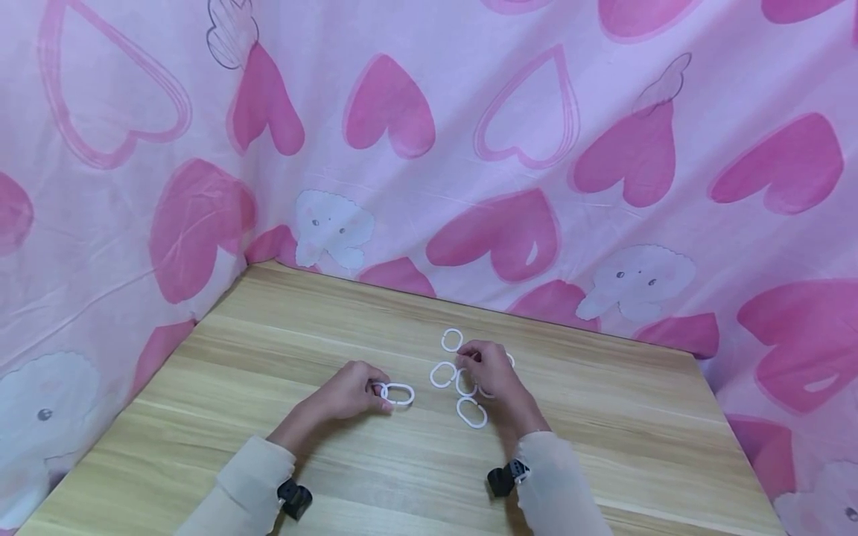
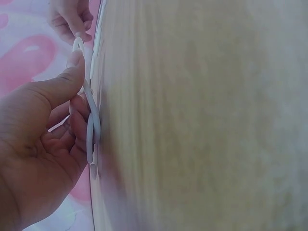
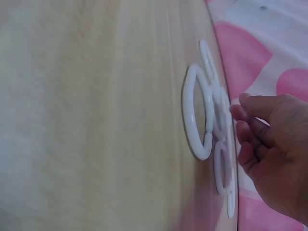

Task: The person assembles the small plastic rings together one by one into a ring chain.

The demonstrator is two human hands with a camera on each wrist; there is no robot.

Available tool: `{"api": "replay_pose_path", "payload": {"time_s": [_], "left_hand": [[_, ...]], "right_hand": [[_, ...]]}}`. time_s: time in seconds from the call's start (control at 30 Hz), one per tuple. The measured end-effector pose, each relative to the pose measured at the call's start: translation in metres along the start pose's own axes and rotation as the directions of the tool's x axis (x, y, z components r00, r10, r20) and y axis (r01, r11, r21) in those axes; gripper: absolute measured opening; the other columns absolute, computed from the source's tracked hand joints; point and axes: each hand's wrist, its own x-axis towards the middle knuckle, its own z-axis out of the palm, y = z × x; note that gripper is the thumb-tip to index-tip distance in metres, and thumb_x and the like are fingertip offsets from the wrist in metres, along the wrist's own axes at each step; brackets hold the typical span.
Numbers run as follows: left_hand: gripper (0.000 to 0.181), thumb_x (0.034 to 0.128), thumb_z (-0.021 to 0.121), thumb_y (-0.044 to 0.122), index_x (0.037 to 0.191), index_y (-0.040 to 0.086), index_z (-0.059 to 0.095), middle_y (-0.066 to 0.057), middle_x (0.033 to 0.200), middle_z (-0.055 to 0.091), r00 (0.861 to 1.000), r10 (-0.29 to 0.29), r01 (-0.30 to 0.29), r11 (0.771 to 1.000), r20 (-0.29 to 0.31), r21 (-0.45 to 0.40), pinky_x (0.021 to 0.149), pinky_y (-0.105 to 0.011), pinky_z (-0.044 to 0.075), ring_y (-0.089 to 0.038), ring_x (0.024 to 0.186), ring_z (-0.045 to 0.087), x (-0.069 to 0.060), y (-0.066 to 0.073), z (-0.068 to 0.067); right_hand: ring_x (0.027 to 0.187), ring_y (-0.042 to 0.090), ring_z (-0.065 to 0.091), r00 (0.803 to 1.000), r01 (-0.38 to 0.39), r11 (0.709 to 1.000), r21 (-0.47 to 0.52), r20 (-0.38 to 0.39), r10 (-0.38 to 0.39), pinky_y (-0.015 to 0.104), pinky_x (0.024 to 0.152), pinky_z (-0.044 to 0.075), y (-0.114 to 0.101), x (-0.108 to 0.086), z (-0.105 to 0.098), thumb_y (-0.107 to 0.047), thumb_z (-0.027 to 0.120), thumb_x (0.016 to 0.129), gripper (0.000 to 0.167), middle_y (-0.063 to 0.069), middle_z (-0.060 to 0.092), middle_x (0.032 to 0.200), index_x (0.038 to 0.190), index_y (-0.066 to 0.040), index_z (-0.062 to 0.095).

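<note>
My left hand pinches a white plastic oval link between thumb and fingers. Hooked through it is at least one more link, and in the left wrist view the joined links hang down beside the fingers. Over a small group of loose white links lies my right hand, its fingers loosely bent. From the right wrist, thumb and forefinger come close together near the links, with nothing visible between them. One loose link lies nearest that camera; others overlap behind it. The right hand partly covers some links.
A wood-grain table top carries everything. Pink curtain with hearts rises behind the table's back and left edges. Beyond the right hand lies a separate link, and another sits to that hand's left.
</note>
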Motion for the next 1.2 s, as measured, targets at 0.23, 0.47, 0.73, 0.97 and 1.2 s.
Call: {"api": "replay_pose_path", "payload": {"time_s": [0.23, 0.47, 0.73, 0.97, 1.2], "left_hand": [[0.02, 0.079, 0.086, 0.013, 0.094, 0.004, 0.076, 0.004, 0.07, 0.059, 1.0, 0.01, -0.01, 1.0, -0.012, 0.009, 0.057, -0.019, 0.042, -0.009, 0.065, 0.051, 0.0, 0.0, 0.0], [0.023, 0.0785, 0.086, 0.014, 0.095, 0.003, 0.076, 0.003, 0.071, 0.06, 1.0, 0.004, -0.004, 1.0, -0.011, -0.004, 0.057, -0.02, 0.042, -0.01, 0.066, 0.051, 0.0, 0.0, 0.0], [0.024, 0.078, 0.087, 0.015, 0.096, 0.004, 0.076, 0.003, 0.071, 0.061, 1.0, 0.011, -0.011, 1.0, -0.015, 0.013, 0.057, -0.02, 0.043, -0.009, 0.066, 0.052, 0.0, -0.001, 0.001], [0.024, 0.0781, 0.087, 0.015, 0.096, 0.004, 0.076, 0.003, 0.071, 0.061, 1.0, 0.012, -0.012, 1.0, -0.02, 0.016, 0.057, -0.019, 0.043, -0.008, 0.065, 0.052, 0.001, -0.001, 0.001], [0.024, 0.0784, 0.086, 0.014, 0.097, 0.003, 0.076, 0.004, 0.071, 0.061, 1.0, 0.019, -0.019, 1.0, -0.013, 0.019, 0.057, -0.019, 0.044, -0.007, 0.065, 0.052, 0.001, -0.001, 0.0]], "right_hand": [[0.082, 0.017, 0.066, 1.0, 0.018, 0.999, -0.044, -0.019, -0.018, 0.03, 0.077, 0.057, 0.007, 0.017, -0.004, -0.008, 0.072, 0.092, 0.015, 0.013, 0.076, 0.094, 0.105, 0.0, 0.075], [0.114, 0.031, 0.065, 0.999, -0.034, 0.991, -0.131, -0.007, 0.034, 0.048, 0.105, 0.05, 0.006, 0.026, -0.004, -0.023, 0.076, 0.091, 0.04, 0.016, 0.07, 0.118, 0.123, -0.001, 0.068], [0.114, 0.03, 0.063, 0.999, -0.046, 0.988, -0.149, 0.007, 0.047, 0.047, 0.104, 0.051, 0.004, 0.032, 0.003, -0.034, 0.079, 0.088, 0.053, 0.014, 0.065, 0.124, 0.127, -0.002, 0.066], [0.114, 0.028, 0.06, 0.998, -0.057, 0.974, -0.217, 0.004, 0.059, 0.045, 0.103, 0.05, 0.007, 0.036, 0.007, -0.038, 0.082, 0.084, 0.062, 0.011, 0.063, 0.122, 0.132, -0.003, 0.063], [0.111, 0.028, 0.056, 0.997, 0.008, 0.962, -0.273, 0.079, 0.014, 0.046, 0.104, 0.048, 0.007, 0.042, 0.002, -0.035, 0.083, 0.083, 0.068, 0.012, 0.062, 0.119, 0.139, -0.006, 0.059]]}}
